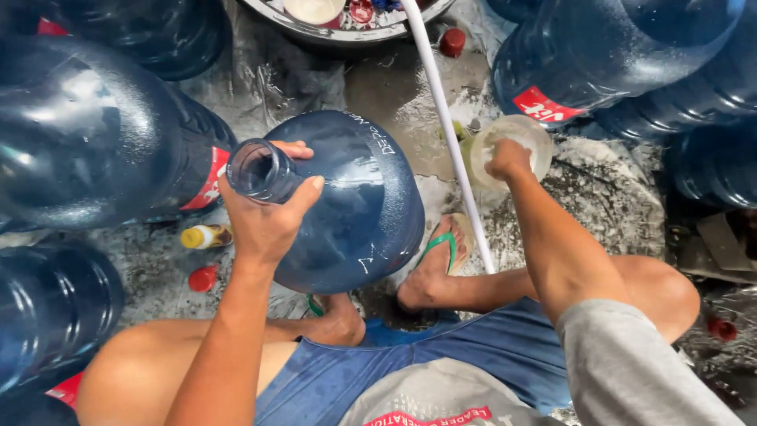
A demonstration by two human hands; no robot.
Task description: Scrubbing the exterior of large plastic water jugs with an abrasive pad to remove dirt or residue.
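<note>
We saw the left hand [264,213] wrapped around the open neck of a large blue water jug [347,201], which lay tilted on the wet floor [394,95] between the person's knees, its base pointing away. The right hand [507,159] was closed inside a small clear plastic container [512,146] just right of a white pipe [445,126]. Around them stood more blue jugs [87,134], with a red cap [203,278], a small yellow-capped bottle [205,236] and a metal basin [347,24] nearby.
</note>
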